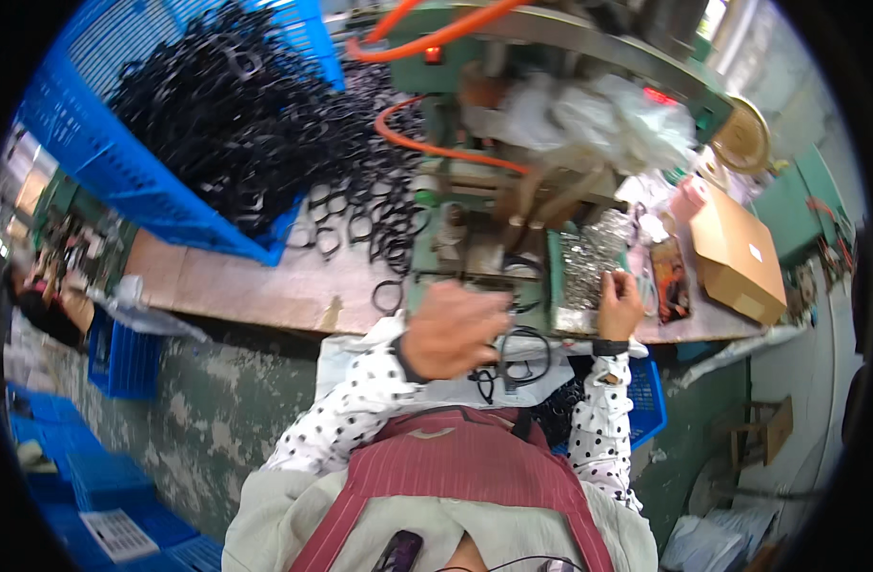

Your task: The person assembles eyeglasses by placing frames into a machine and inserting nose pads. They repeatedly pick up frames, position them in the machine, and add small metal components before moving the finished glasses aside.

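Note:
My left hand (456,329) is smeared by motion in front of the green machine (439,286), and whether its fingers grip anything does not show. Close to its fingertips is a black loop-shaped band (526,358), above the white cloth on my lap. Over the near right side of a green tray (557,276) of small shiny metal pieces (589,257), my right hand (619,305) has its fingers pinched together. Whatever lies between them is too small to make out.
A blue crate (131,186) heaped with black bands (236,114) stands at the left, more bands spilling onto the table (184,276). Orange hoses (456,143) cross the machine. A cardboard box (737,253) sits right; a blue basket (649,400) is below the table edge.

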`<state>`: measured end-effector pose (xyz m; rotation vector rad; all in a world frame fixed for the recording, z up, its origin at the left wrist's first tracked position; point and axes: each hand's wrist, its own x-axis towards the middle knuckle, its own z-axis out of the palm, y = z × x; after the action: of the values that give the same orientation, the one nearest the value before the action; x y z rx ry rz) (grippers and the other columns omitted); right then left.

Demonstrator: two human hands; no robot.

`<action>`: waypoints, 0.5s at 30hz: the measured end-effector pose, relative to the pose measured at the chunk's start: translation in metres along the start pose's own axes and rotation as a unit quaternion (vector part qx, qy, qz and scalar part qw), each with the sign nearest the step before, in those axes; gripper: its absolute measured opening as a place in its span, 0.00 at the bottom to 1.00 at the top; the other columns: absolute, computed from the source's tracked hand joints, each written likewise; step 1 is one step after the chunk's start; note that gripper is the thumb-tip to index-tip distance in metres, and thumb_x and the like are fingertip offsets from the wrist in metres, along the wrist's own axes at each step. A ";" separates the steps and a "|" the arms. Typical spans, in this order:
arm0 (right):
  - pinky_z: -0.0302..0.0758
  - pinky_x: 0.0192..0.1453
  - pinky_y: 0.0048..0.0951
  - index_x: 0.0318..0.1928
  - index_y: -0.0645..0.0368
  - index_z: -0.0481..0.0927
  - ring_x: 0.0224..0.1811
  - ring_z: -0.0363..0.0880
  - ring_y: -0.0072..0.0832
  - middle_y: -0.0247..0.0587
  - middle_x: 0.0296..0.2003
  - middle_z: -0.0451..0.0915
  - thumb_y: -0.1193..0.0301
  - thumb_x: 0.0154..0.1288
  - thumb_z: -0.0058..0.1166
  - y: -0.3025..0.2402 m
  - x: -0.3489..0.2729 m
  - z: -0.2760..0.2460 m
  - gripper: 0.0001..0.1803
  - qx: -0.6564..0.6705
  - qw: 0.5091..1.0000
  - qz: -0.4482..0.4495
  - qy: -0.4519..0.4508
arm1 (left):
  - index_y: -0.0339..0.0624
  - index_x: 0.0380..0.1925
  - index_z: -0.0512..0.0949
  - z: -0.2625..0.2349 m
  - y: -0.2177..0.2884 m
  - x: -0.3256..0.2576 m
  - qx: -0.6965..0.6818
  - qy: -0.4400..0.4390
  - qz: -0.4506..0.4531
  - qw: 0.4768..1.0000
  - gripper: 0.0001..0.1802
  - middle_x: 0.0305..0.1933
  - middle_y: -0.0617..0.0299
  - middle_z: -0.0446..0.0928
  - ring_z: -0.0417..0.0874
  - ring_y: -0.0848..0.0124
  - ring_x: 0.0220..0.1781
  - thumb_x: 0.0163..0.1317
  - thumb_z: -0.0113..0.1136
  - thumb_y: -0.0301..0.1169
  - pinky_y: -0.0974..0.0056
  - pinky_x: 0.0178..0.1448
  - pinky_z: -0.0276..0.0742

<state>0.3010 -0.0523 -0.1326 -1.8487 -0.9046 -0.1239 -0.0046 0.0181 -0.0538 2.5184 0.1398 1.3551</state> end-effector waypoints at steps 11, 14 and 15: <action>0.78 0.33 0.30 0.40 0.56 0.83 0.28 0.84 0.29 0.40 0.29 0.85 0.74 0.64 0.56 -0.019 -0.003 0.004 0.05 0.022 0.998 -0.047 0.023 | 0.45 0.42 0.80 -0.005 -0.108 -0.111 0.324 -0.113 -0.414 0.843 0.13 0.43 0.52 0.73 0.78 0.50 0.42 0.55 0.63 0.29 0.53 0.45 0.75; 0.77 0.38 0.36 0.38 0.56 0.82 0.33 0.83 0.39 0.40 0.32 0.84 0.75 0.59 0.59 -0.026 -0.004 0.002 0.06 0.105 0.993 0.053 -0.015 | 0.49 0.39 0.80 -0.017 -0.111 -0.105 0.323 -0.134 -0.425 0.835 0.13 0.40 0.52 0.73 0.78 0.49 0.39 0.52 0.61 0.25 0.51 0.42 0.75; 0.77 0.38 0.36 0.37 0.55 0.82 0.33 0.82 0.38 0.39 0.31 0.84 0.75 0.58 0.59 -0.025 -0.003 0.002 0.06 0.060 0.998 -0.008 0.003 | 0.48 0.37 0.80 -0.022 -0.111 -0.106 0.315 -0.152 -0.430 0.832 0.12 0.39 0.52 0.73 0.78 0.49 0.38 0.51 0.60 0.24 0.51 0.41 0.75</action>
<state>0.2825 -0.0476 -0.1164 -1.7295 -0.9030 -0.0831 -0.0770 0.1059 -0.1595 2.4948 1.6498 0.5576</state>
